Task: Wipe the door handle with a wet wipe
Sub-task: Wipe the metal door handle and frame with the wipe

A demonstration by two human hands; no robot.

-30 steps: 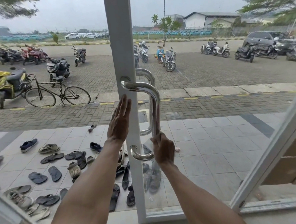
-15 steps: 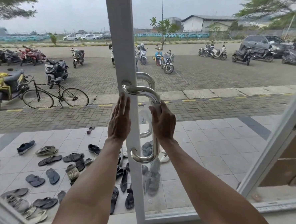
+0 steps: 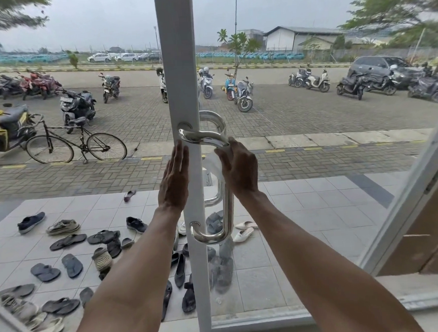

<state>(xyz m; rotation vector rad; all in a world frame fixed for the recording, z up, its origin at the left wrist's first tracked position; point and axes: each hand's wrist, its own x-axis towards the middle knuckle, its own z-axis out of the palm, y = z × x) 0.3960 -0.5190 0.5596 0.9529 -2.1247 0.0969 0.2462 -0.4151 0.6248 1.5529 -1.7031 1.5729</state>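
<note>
A polished steel D-shaped door handle (image 3: 227, 216) is fixed to the white door frame (image 3: 177, 53) of a glass door. My right hand (image 3: 238, 168) is wrapped around the handle's upper bend, pressing a white wet wipe (image 3: 214, 166) against the bar. My left hand (image 3: 174, 181) lies flat on the white frame just left of the handle, fingers straight and pointing up. The handle's lower curve and lower mount are bare. A matching handle shows through the glass on the outer side.
Through the glass, many sandals and shoes (image 3: 72, 251) lie scattered on the tiled porch. A bicycle (image 3: 75, 143) and parked motorbikes (image 3: 241, 95) stand on the paved lot beyond. A second white door frame (image 3: 406, 192) slants at the right.
My right hand with the wipe has slid up the handle from its lower end to the top bend. My left hand has stayed flat on the frame.
</note>
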